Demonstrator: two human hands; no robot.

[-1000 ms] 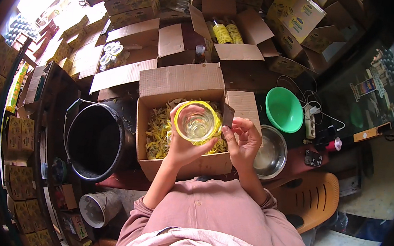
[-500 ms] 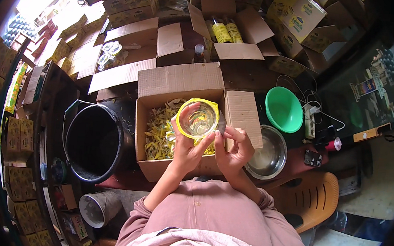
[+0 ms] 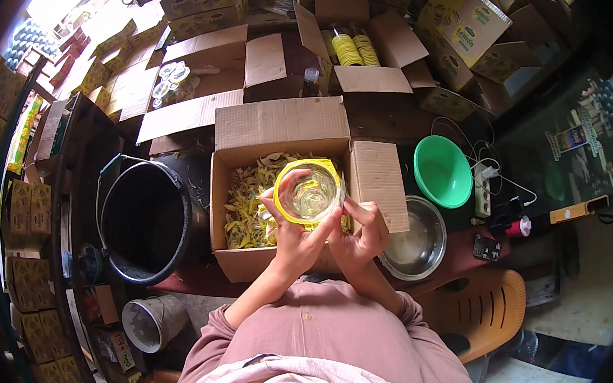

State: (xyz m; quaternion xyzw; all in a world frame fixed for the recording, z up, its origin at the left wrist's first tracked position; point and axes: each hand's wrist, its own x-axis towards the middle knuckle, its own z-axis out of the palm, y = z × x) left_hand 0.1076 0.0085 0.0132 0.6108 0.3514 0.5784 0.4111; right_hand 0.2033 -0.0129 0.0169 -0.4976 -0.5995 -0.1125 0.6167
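Observation:
A clear round cup (image 3: 311, 194) with a yellow film rim is held up over an open cardboard box (image 3: 281, 130). Wrapped round its left side and underside are the fingers of my left hand (image 3: 292, 244), with the thumb reaching toward the right edge. My right hand (image 3: 359, 233) is closed in a pinch beside the rim, on a thin, dark, blade-like piece (image 3: 343, 196) that shows almost edge-on; its exact kind is unclear. Both thumbs come close together below the cup. Curled yellow film scraps (image 3: 249, 212) fill much of the box beneath.
A black bucket (image 3: 184, 214) stands left of the box, a grey pail (image 3: 146, 326) lower left. To the right are a steel bowl (image 3: 417, 247), a green basin (image 3: 443, 171) and a power strip (image 3: 482, 191). Behind, an open carton (image 3: 373, 80) holds yellow-edged stacks. An orange chair (image 3: 488, 307) sits lower right.
The cup has shifted slightly right and down and has turned a little. My right hand has moved slightly left and down; the dark piece, broad before, now shows nearly edge-on.

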